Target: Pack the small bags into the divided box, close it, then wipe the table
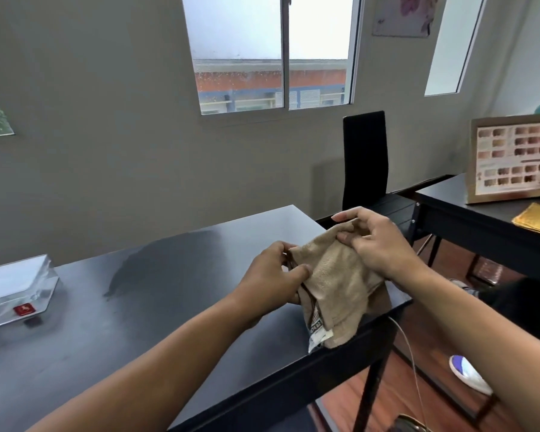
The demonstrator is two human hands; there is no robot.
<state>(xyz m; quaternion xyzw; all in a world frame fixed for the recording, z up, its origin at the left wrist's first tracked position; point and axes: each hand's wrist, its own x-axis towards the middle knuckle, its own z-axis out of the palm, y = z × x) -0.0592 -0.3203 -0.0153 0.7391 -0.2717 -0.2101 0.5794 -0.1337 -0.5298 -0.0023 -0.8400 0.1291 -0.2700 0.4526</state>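
I see my left hand point(270, 272) and right hand point(376, 244) both pinching the tan cloth point(340, 285) above the desk's point(169, 307) right edge; the closed box point(13, 288) sits by the left edge, bare desktop between.

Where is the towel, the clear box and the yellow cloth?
towel point(340, 275): head view, middle of the tan fabric.
clear box point(13, 285): head view, on its lid.
yellow cloth point(538, 221): head view, middle of the folded cloth.
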